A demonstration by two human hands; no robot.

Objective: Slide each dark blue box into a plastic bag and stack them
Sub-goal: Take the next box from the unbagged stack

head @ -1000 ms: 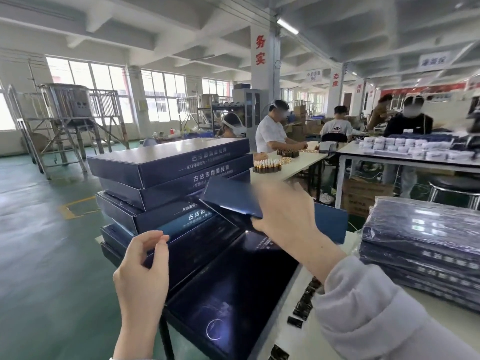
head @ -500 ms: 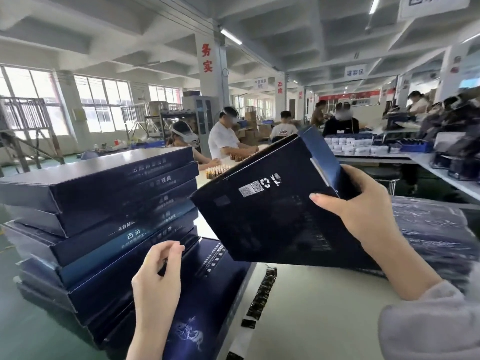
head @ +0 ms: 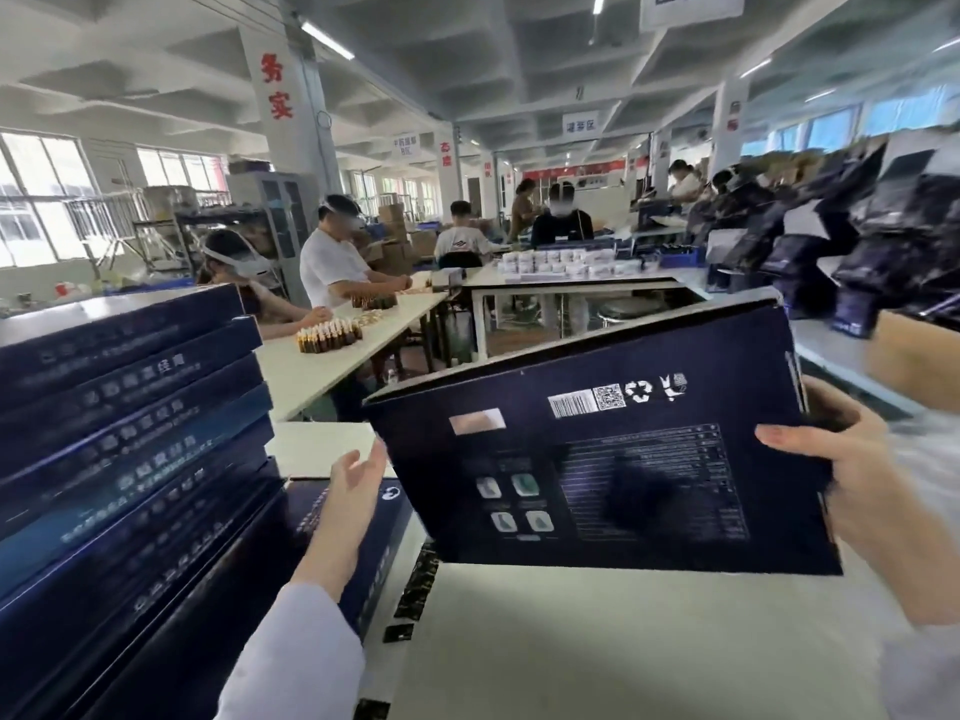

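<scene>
Gripping dark blue box (head: 597,470), right hand (head: 852,491), box stack (head: 119,433) left, bottles (head: 328,337) beyond

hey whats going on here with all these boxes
A person is packing at a table. Their right hand grips the right edge of a dark blue box, held up tilted, printed back toward the camera. The open left hand reaches for its lower left corner. A stack of boxes stands at the left. The held box has no bag on it yet.
</scene>
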